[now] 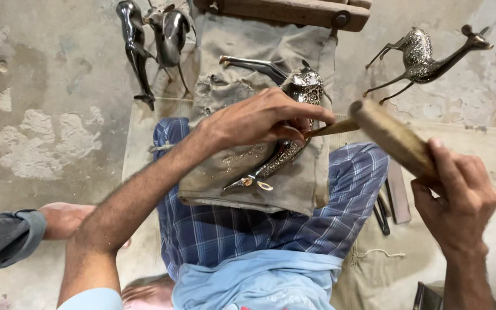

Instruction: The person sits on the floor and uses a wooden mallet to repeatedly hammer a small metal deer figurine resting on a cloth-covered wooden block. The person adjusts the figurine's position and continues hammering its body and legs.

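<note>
Head view, the only one here, looks straight down over a lap draped with a worn canvas cloth (248,172) above blue checked fabric (340,195).

The left hand (259,117) sits near the centre, fingers pinched together around a slim chisel (331,128) whose shaft runs out toward 3 o'clock. Its tip is hidden under the fingers, so I cannot tell exactly where it meets the metal. Beneath that hand lies the engraved metal deer (291,123), stretched from about 1 o'clock down to 7 o'clock across the cloth, patterned body by the knuckles, narrow end low on the lap.

The right hand (457,198), at 4 o'clock, is clamped on the handle of a wooden mallet (388,135), whose head hovers just beside the chisel's free end.

Judging the risks: the mallet head is very near the left fingers, so a blow landing off the chisel's end could strike them. The deer rests on soft cloth with only the left hand steadying it; a hard or slanted hit could make it roll or let the tip skid and scar the pattern.

At 11 o'clock two plain dark deer figures (150,43) lie on the concrete floor (41,103), an engraved one (426,57) stands at 2 o'clock, spare flat tools (394,201) lie at 4 o'clock, and a bare foot (64,218) with a grey cuff rests at 8 o'clock.
</note>
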